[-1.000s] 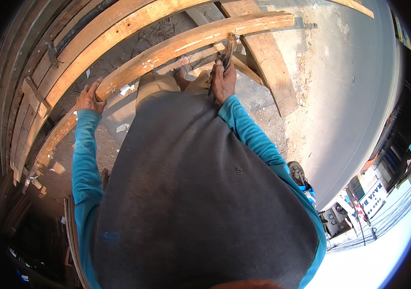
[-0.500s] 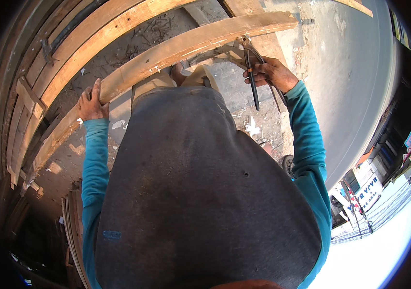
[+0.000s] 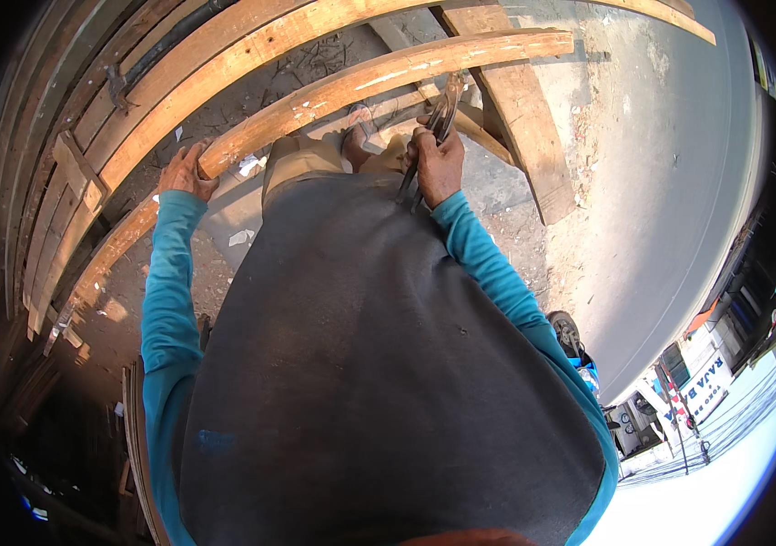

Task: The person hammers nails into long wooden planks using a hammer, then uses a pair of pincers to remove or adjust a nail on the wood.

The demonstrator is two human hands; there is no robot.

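A long wooden beam [image 3: 342, 97] runs across in front of me, its upturned face marked with pale, splintered patches. My left hand [image 3: 187, 171] is wrapped round it at the left, the fingers over its far side. My right hand [image 3: 439, 166] is closed round the handles of dark metal pincers [image 3: 451, 91]. Their rusty jaws point away from me, just on the near side of the beam. I cannot tell whether the jaws grip anything. The handle ends hang below my fist, next to my dark shirt.
Several long planks [image 3: 160, 123] are stacked at the far left, with a black bar [image 3: 169, 41] on them. A wide board [image 3: 524, 118] lies at an angle beyond my right hand. Bits of white litter [image 3: 240, 237] dot the ground. A grey road [image 3: 670, 209] stretches along the right.
My right hand has moved left and nearer to me with the pincers, drawing their handles together. The beam has turned, showing a different, scarred face. My left hand has shifted slightly on it.
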